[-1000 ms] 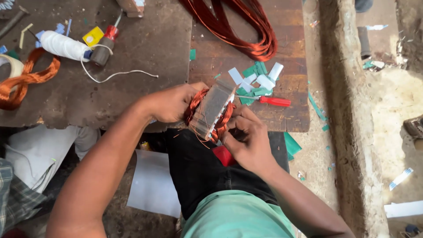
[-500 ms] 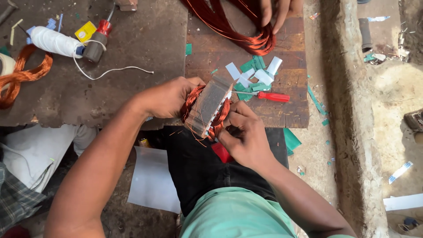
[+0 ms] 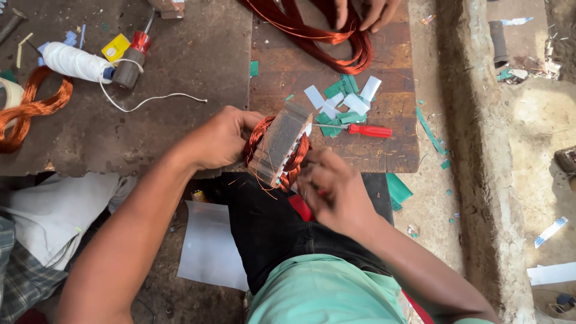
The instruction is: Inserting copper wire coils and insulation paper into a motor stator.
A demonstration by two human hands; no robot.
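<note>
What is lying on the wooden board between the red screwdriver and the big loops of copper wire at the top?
In the head view, a small heap of green and white paper strips lies between the red screwdriver and the copper wire loops.

I hold the motor coil [image 3: 279,150] at the near edge of the board [image 3: 282,60], my left hand [image 3: 219,141] on its left, my right hand [image 3: 333,189] on its right. Behind it lie paper strips [image 3: 342,102] and a screwdriver [image 3: 360,129]. A thread spool [image 3: 75,61] lies at the far left on the floor [image 3: 180,72].
</note>
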